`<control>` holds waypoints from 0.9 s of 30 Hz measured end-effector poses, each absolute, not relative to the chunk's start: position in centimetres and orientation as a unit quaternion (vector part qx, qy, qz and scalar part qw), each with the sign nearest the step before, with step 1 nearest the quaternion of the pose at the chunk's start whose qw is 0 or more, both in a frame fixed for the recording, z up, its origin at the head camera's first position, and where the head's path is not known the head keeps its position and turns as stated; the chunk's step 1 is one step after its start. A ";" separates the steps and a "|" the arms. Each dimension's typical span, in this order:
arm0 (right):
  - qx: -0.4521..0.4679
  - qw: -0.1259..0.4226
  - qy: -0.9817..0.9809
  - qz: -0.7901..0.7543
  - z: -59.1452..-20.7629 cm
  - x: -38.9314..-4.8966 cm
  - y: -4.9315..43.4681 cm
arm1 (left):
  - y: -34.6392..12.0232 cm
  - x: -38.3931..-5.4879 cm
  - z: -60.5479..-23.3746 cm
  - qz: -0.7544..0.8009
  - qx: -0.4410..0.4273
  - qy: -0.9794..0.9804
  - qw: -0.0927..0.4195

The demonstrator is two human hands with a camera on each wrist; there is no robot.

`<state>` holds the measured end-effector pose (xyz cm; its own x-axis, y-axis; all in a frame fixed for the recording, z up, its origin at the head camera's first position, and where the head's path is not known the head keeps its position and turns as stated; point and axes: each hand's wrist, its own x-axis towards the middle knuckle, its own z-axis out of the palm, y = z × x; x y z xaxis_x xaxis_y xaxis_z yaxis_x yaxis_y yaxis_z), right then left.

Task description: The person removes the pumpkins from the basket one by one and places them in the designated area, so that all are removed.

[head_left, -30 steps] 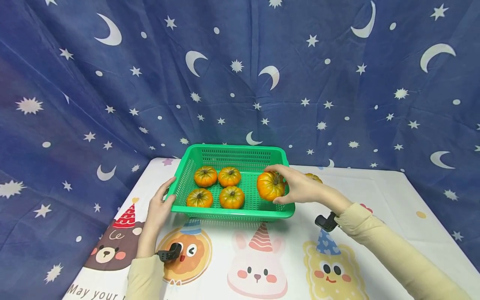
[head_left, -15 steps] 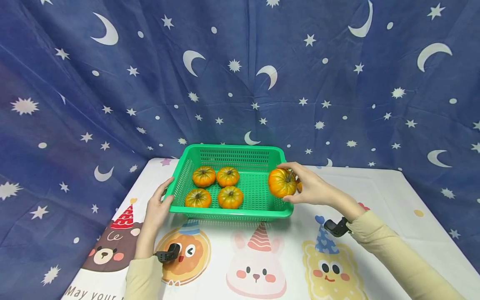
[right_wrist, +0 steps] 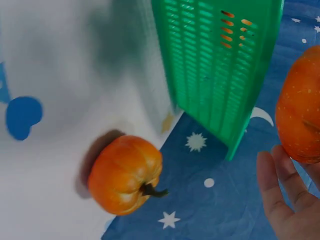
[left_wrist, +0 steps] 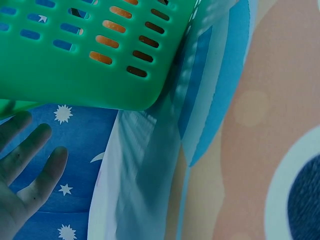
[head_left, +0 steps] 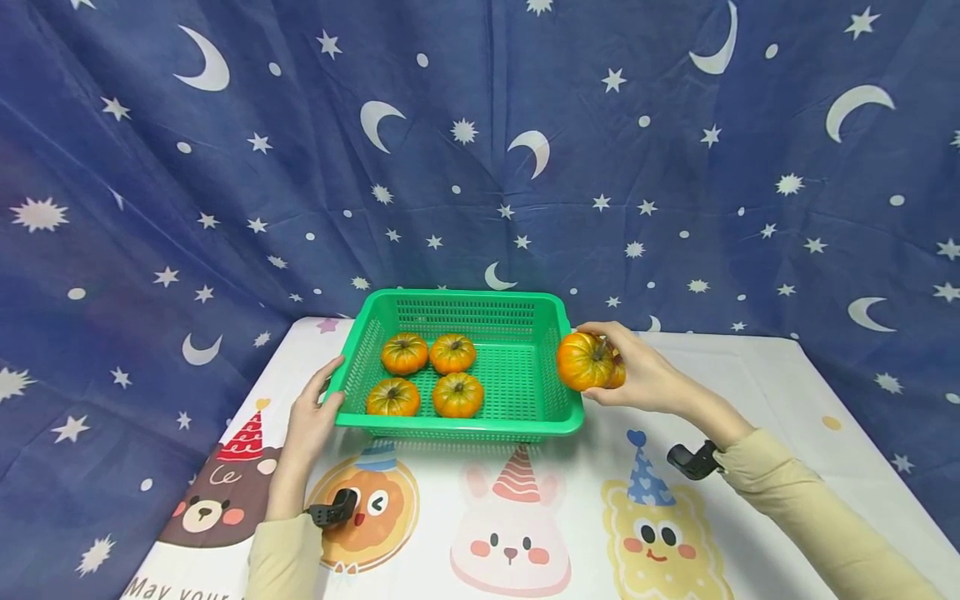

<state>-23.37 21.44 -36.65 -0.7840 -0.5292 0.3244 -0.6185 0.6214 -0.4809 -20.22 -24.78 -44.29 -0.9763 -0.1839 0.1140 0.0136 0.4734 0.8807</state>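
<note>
My left hand [head_left: 309, 414] rests at the left end of the green plastic basket [head_left: 465, 427], index finger and thumb touching its rim. In the left wrist view, the other fingers [left_wrist: 42, 172] stick out loosely spread beside the basket wall. With thumb and fingers, my right hand [head_left: 637, 375] grips a small orange pumpkin [head_left: 581, 361] in the air, just outside the basket's right end. Another pumpkin [right_wrist: 127, 175] with a dark stem sits on the table beyond, mostly hidden behind the held one in the head view. Several pumpkins [head_left: 458, 395] lie in the basket's left half.
A white tablecloth [head_left: 765, 400] printed with cartoon faces covers the table. Close behind the table hangs a blue curtain [head_left: 465, 167] with moons and stars. The basket stands near the far edge.
My right hand has carried the pumpkin rightward, from over the basket's right side to outside its rim. The left hand has kept its place at the basket.
</note>
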 end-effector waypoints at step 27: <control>0.229 0.099 -0.924 0.290 -39.4 -22.7 27.9 | -24.7 -20.2 -43.9 -0.502 0.055 -0.858 0.095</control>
<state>-22.75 27.94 -39.41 -0.8756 -0.3660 0.3153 -0.4804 0.7275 -0.4898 -20.15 -24.66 -43.92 -0.9759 -0.1902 0.1070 0.0001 0.4900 0.8718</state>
